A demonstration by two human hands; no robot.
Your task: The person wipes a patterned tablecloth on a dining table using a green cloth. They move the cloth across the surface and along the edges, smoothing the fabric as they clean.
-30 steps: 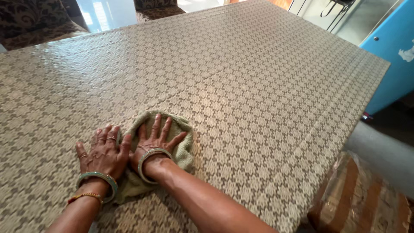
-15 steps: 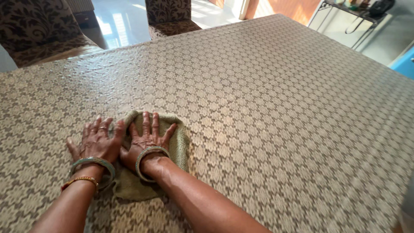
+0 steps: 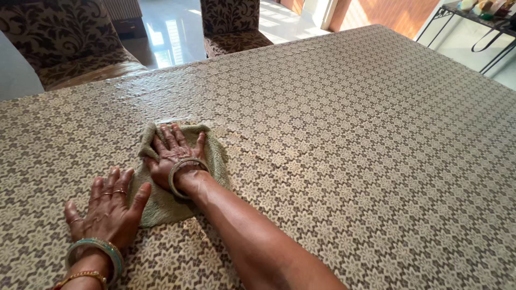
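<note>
A green cloth (image 3: 212,156) lies flat on the table (image 3: 349,134), which has a shiny patterned cover in beige and brown. My right hand (image 3: 172,153) presses palm-down on the cloth with fingers spread, a bangle at the wrist. My left hand (image 3: 107,207) rests flat on the table cover just left of the cloth's near corner, thumb at the cloth's edge, fingers spread, with rings and bangles on.
Two upholstered chairs with a dark floral pattern stand at the table's far side, one at far left (image 3: 64,43) and one at centre (image 3: 231,24). A metal stand (image 3: 478,27) with small items is at the far right. Glossy floor lies beyond.
My right hand has pushed the cloth forward, away from me. My left hand has come off the cloth and stays back on the table cover. The view has shifted toward the chairs.
</note>
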